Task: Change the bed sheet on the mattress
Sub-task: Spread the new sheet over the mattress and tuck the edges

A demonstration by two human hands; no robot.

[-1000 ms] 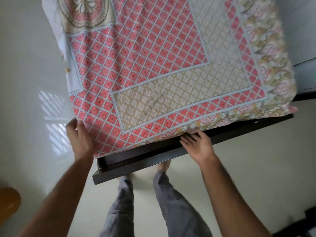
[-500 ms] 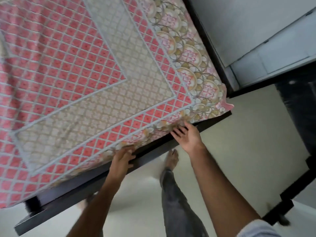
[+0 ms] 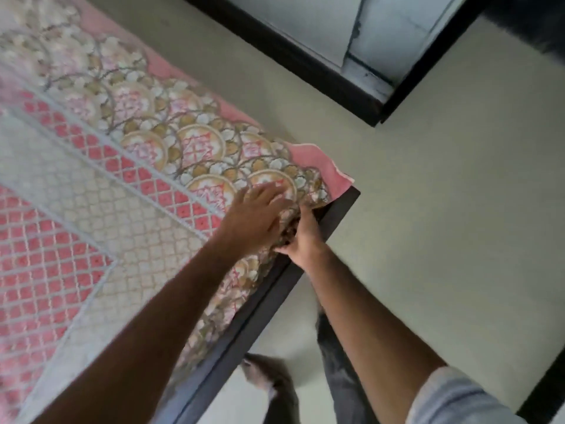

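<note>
A pink, beige and grey patterned bed sheet (image 3: 101, 215) covers the mattress, which fills the left of the view. My left hand (image 3: 260, 209) lies flat on the sheet's floral border near the bed's near right corner, fingers straight. My right hand (image 3: 301, 237) is at the mattress edge just beside it, fingers tucked down between the sheet's bunched edge and the dark bed frame (image 3: 260, 307); its fingertips are hidden. A pink sheet corner (image 3: 330, 169) sticks out past the frame.
Pale glossy floor (image 3: 443, 224) surrounds the bed on the right. A dark-framed white cabinet or wall panel (image 3: 351, 35) stands at the top. My legs and feet (image 3: 336, 377) stand close to the frame. Another dark edge (image 3: 547, 390) shows at bottom right.
The view swung right towards the bed's corner. Both hands travelled along the mattress edge to that corner; my left hand rose onto the sheet's top and my right hand pushed into the edge.
</note>
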